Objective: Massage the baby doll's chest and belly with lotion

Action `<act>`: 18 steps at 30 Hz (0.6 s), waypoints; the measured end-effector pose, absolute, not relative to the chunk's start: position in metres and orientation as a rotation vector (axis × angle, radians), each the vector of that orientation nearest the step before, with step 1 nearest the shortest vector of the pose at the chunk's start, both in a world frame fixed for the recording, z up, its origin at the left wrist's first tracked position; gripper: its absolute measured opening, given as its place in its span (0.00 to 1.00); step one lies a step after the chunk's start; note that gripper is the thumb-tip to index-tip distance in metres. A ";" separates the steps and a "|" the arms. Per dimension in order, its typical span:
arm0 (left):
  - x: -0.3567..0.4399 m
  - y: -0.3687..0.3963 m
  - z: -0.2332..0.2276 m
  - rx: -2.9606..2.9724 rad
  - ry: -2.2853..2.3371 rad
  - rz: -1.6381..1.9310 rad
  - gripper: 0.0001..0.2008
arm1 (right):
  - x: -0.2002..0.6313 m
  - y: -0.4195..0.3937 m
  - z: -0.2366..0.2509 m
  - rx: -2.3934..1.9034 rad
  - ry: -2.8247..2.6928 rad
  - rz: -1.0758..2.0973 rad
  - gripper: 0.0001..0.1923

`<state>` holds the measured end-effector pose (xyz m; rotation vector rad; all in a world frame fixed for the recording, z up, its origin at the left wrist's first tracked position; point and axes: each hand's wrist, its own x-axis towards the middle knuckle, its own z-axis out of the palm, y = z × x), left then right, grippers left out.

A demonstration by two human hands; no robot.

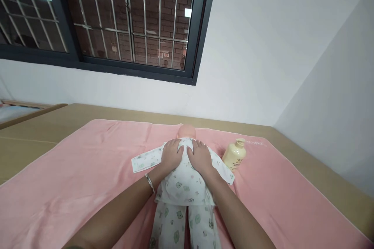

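- The left hand lies flat, fingers spread, on the doll.
- The right hand lies beside it, grip apart, clasping nothing.
- A lotion bottle stands near on the pink towel.

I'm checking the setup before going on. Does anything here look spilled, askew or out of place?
Nothing is spilled. Only the cream bottle stands out: it lies tipped on its side on the pink towel, to the right of the doll. Both hands, left hand and right hand, rest flat on the doll's chest.

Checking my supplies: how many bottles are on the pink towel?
1. The bottle lies on the towel, right of the doll. Others may sit out of view.
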<state>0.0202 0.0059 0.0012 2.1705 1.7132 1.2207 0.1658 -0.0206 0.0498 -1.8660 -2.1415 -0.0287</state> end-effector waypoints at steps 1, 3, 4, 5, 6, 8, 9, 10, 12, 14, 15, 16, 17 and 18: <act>0.020 0.007 0.001 2.183 1.712 1.208 0.18 | 0.168 -0.018 0.049 -1.841 -2.165 0.010 0.29; 0.019 0.008 0.002 2.209 1.691 1.202 0.18 | 0.172 -0.014 0.050 -1.816 -2.204 0.071 0.29; 0.018 0.008 0.003 2.224 1.669 1.210 0.18 | 0.173 -0.013 0.050 -1.813 -2.219 0.083 0.30; 0.018 0.008 0.003 2.242 1.639 1.224 0.19 | 0.173 -0.013 0.051 -1.816 -2.230 0.083 0.30; 0.017 0.008 0.003 2.260 1.607 1.244 0.19 | 0.173 -0.014 0.052 -1.821 -2.239 0.072 0.30; 0.017 0.006 0.003 2.284 1.560 1.292 0.18 | 0.170 -0.018 0.054 -1.835 -2.250 0.021 0.30; 0.017 0.004 0.003 2.284 1.558 1.315 0.18 | 0.167 -0.021 0.056 -1.844 -2.252 -0.016 0.29; 0.018 0.002 0.003 2.277 1.571 1.337 0.17 | 0.164 -0.025 0.057 -1.854 -2.252 -0.056 0.29; 0.018 -0.001 0.003 2.252 1.631 1.367 0.16 | 0.159 -0.031 0.061 -1.881 -2.239 -0.126 0.28; 0.019 -0.004 0.003 2.222 1.709 1.376 0.16 | 0.158 -0.034 0.065 -1.914 -2.211 -0.139 0.28; 0.020 -0.004 0.003 2.211 1.740 1.367 0.16 | 0.158 -0.034 0.066 -1.930 -2.197 -0.113 0.27; 0.020 -0.004 0.003 2.205 1.759 1.350 0.16 | 0.160 -0.032 0.067 -1.936 -2.190 -0.071 0.27; 0.020 -0.003 0.003 2.204 1.763 1.329 0.16 | 0.163 -0.029 0.067 -1.926 -2.195 -0.018 0.26; 0.019 -0.001 0.003 2.208 1.751 1.307 0.17 | 0.167 -0.025 0.067 -1.902 -2.209 0.034 0.26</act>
